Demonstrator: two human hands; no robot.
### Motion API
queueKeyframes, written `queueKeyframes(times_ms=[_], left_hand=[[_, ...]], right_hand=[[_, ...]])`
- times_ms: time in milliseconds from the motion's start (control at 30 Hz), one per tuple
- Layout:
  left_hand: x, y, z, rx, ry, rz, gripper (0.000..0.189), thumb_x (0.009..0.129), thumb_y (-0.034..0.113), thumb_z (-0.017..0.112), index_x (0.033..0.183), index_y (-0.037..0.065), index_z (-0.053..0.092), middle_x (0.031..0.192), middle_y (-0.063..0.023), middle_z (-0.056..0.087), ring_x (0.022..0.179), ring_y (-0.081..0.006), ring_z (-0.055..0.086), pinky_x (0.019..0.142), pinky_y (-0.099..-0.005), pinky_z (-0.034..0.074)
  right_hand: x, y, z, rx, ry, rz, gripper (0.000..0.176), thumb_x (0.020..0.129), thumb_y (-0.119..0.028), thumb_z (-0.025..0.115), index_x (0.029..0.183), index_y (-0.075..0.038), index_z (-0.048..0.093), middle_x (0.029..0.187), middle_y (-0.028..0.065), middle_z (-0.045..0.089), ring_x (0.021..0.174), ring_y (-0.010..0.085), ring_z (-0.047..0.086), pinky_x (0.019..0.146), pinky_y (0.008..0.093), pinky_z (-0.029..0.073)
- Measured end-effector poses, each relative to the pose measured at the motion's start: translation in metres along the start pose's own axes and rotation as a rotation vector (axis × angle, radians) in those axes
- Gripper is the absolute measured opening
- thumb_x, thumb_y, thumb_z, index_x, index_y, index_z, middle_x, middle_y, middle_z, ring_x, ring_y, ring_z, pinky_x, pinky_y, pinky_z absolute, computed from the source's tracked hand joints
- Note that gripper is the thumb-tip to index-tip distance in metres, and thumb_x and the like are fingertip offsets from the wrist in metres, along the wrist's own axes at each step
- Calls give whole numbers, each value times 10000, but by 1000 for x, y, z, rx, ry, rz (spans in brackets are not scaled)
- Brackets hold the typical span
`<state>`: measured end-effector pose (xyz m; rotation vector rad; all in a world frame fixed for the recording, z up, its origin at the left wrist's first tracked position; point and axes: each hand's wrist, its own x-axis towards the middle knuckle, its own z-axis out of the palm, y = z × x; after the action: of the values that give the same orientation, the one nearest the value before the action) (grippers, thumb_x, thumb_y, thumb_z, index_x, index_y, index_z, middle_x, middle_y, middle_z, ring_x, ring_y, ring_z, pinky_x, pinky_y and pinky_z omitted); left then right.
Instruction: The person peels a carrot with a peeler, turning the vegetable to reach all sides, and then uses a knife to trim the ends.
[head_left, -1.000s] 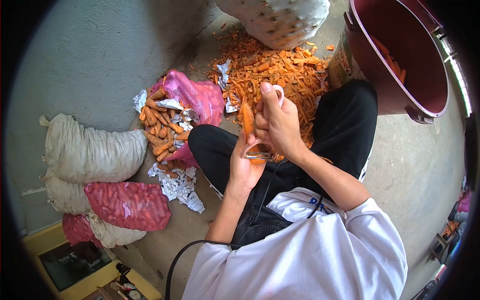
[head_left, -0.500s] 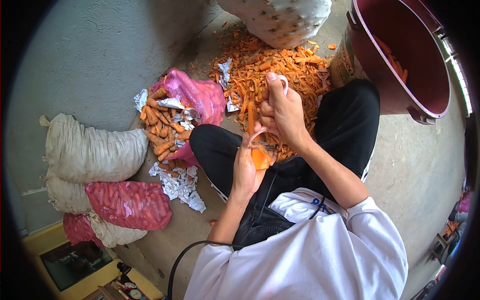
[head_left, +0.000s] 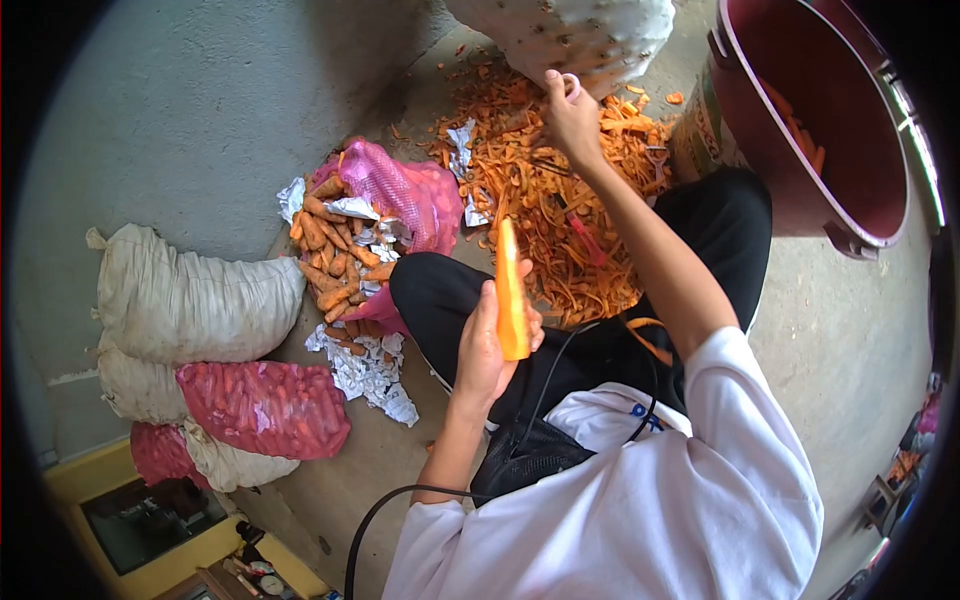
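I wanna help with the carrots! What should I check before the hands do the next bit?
1. Carrot held in the left hand: ok.
2. Peeler in the right hand, away from that carrot: ok.
3. Skin off all the way round: cannot tell; the side we see looks smooth and orange, but the back is hidden.
4. Room in the big tub: ok, the carrots inside lie well below its rim.
5. More unpeeled carrots nearby: ok, there's a pile on the left.
6. Floor free of peelings: not ok, they're heaped in front.
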<state>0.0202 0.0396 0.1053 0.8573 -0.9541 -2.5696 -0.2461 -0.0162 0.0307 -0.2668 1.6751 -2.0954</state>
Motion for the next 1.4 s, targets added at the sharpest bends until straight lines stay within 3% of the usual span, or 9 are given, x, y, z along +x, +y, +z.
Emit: queueKeyframes(times_ms=[100, 133, 167, 233, 333, 467, 933, 1233, 1400], left_hand=[[6, 0, -14, -58, 38, -29, 506, 982, 452, 321, 1232, 33, 454, 766, -47, 517, 681, -131, 516, 580, -270, 436], [9, -2, -18, -64, 36, -21, 475, 976, 469, 329, 1135, 48, 482, 777, -54, 514, 683, -143, 516, 580, -281, 437], [13, -5, -25, -93, 31, -19, 429, 972, 454, 361, 1092, 62, 486, 807, -53, 515, 705, -150, 524, 588, -291, 441], [20, -7, -32, -155, 86, -24, 383, 969, 411, 396, 1115, 68, 483, 825, -49, 502, 742, -158, 507, 608, -295, 428], [29, -13, -38, -297, 165, -94, 331, 969, 365, 417, 1084, 66, 501, 858, -55, 516, 780, -166, 524, 671, -312, 440], [31, -19, -38, -269, 152, -116, 321, 969, 354, 420, 1081, 66, 506, 863, -48, 518, 783, -155, 534, 694, -327, 443], [29, -30, -29, -189, 119, -49, 363, 969, 354, 420, 1163, 56, 492, 920, -56, 546, 816, -159, 545, 723, -347, 459], [23, -26, -26, -106, 78, -10, 412, 982, 335, 375, 1239, 24, 462, 825, -64, 545, 786, -152, 536, 681, -304, 446], [26, -30, -27, -230, 48, -28, 411, 984, 346, 350, 1223, 34, 473, 796, -59, 535, 740, -150, 500, 679, -306, 415]], right_hand=[[-19, -27, -23, -490, -405, -242, 315, 939, -344, 467, 845, -57, 556, 548, 64, 520, 440, 125, 547, 432, 302, 466], [-35, -53, -38, -708, -705, 5, 332, 930, -355, 474, 831, -50, 560, 583, 113, 558, 514, 203, 584, 523, 370, 481], [-47, -49, -54, -874, -845, -366, 283, 908, -332, 534, 843, -57, 517, 531, 100, 482, 507, 200, 556, 499, 362, 467], [-86, -80, -75, -1194, -1230, -195, 279, 845, -330, 586, 828, -59, 521, 617, 149, 563, 618, 353, 588, 589, 419, 481], [-130, -114, -97, -1502, -1608, -69, 467, 785, -544, 611, 874, -87, 631, 697, 112, 636, 718, 301, 651, 639, 409, 523], [-165, -74, -139, -1488, -1393, -432, 554, 815, -546, 569, 678, -10, 604, 566, 113, 591, 579, 274, 631, 530, 364, 499], [-183, -55, -111, -1877, -1337, -141, 302, 914, -294, 494, 783, -108, 693, 744, 44, 683, 747, 210, 676, 587, 334, 508], [-135, -90, -100, -1548, -1142, 24, 360, 876, -385, 560, 763, -52, 635, 638, 104, 625, 611, 280, 642, 540, 406, 497], [-82, -88, -88, -1180, -466, -554, 336, 866, -362, 593, 845, -30, 549, 624, 145, 581, 559, 330, 584, 525, 408, 486]])
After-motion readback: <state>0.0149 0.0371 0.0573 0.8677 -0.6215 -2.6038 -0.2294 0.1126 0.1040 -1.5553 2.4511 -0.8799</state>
